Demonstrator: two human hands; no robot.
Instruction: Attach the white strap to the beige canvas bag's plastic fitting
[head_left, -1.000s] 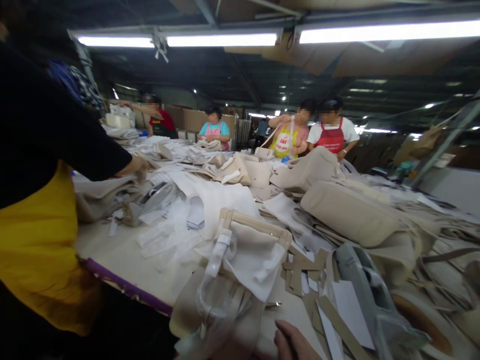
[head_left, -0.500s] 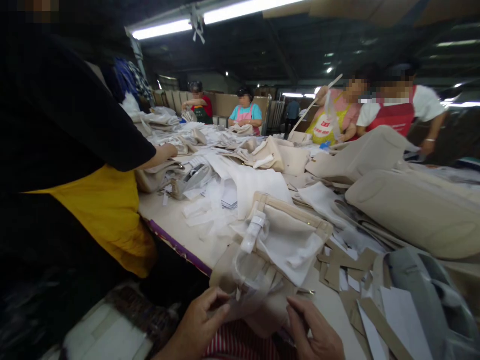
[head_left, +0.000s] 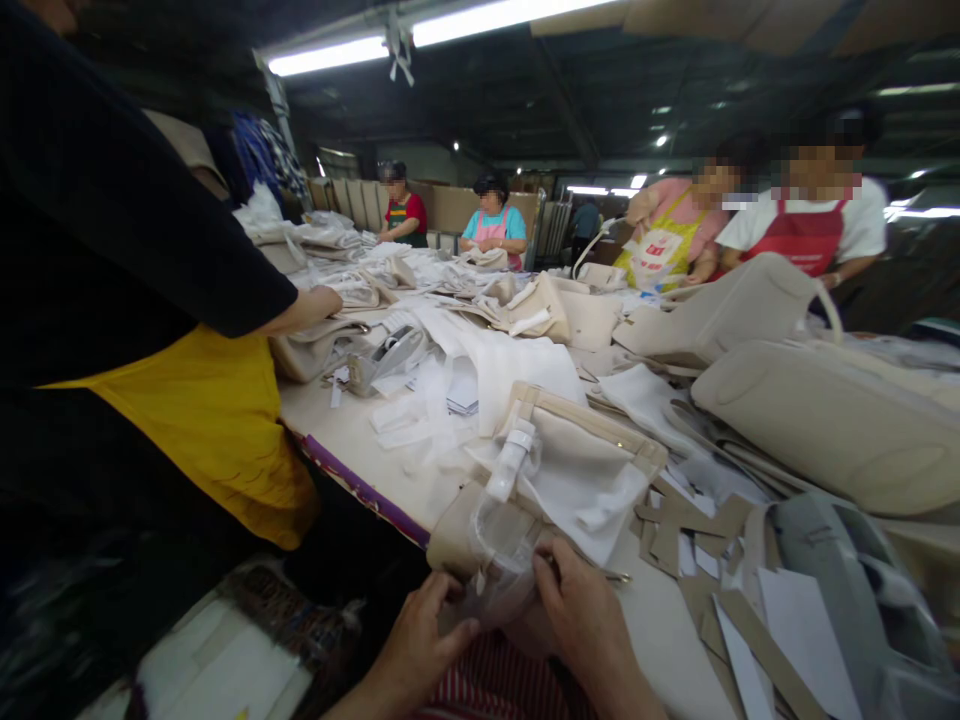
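A: Largest item on record?

B: Long cream-topped work table with purple edge trim, heaped with beige and white fabric pieces. Next in size, beyond the near table edge to the right: padded beige oblong cushion; grey plastic tape dispenser nearer that edge.

A: Persons noted?

B: Co-worker in black sleeve and yellow apron standing against the table's left side, hand on folded beige cloth. Four more in aprons along the far side, occupied with own pieces.

A: Item in hand?

B: Beige fabric pouch with tan binding and white lining, lying at the near table edge. Clear crinkled plastic bag with white folded top draped over its nearer end, overhanging the edge.

A: State of the hands?

B: Left hand below the table edge, fingers pinched on the bag's lower left. Right hand just beside, thumb and fingers closed on the bag's right side, resting against the pouch. Hands close together, both clamped on the plastic. Red-and-white striped cloth underneath, between the wrists.
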